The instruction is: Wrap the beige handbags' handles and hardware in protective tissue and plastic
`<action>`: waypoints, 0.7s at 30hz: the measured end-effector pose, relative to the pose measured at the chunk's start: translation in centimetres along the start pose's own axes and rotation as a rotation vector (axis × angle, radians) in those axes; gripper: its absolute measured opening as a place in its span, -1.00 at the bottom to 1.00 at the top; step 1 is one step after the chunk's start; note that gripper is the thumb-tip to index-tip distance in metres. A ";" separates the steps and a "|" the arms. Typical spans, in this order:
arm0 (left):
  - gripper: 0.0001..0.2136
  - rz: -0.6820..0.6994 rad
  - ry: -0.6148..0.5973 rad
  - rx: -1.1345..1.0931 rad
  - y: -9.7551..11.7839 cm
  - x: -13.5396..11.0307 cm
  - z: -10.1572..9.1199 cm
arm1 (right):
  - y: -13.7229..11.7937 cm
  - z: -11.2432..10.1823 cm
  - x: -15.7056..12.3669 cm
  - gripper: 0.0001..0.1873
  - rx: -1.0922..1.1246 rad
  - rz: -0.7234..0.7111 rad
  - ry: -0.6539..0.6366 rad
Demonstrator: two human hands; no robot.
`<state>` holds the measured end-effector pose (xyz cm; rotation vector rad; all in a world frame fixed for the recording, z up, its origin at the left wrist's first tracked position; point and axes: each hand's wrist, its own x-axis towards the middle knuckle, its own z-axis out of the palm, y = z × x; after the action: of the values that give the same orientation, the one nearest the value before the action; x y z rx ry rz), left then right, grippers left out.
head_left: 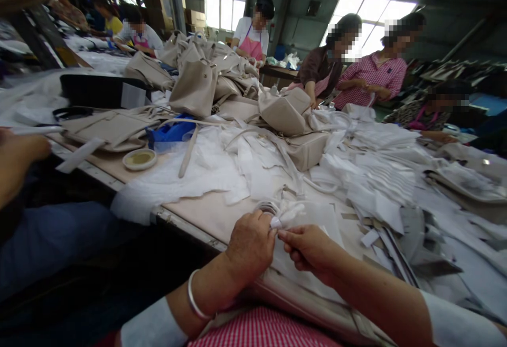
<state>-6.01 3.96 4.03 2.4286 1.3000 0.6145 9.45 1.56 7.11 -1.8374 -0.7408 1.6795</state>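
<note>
Left hand [249, 244] and right hand [311, 246], fingertips pinched shut on one twist of white paper [285, 215] just inside the near table edge [186, 225], apparently to keep it tight about a metal ring [268, 208]. Beyond: paper scraps [376, 178] within reach, a dish [139, 159], blue cloth [170, 131], beige bags [194, 88] heaped mid-table. Co-workers [253, 30] line the far side.

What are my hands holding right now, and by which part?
A bunch of crumpled white material. The left hand and right hand both pinch its gathered lower end between their fingertips.
</note>
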 end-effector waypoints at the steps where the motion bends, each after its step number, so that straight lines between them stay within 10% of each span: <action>1: -0.87 -0.001 0.007 -0.016 0.0 0.0 0.1 | 0.1 -0.1 -0.1 -0.73 0.024 0.010 -0.014; 9: -0.82 -0.150 -0.058 -0.573 -0.6 0.4 -0.3 | 1.6 0.2 0.8 -0.63 0.342 -0.158 -0.131; 21: -0.66 -0.216 -0.418 -1.416 -2.2 0.7 -0.1 | 0.7 -1.9 1.4 -0.65 -0.117 -0.565 -0.087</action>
<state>-7.30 5.77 3.26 1.1220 0.5388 0.5929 11.43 2.05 5.75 -1.4420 -1.2775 1.3663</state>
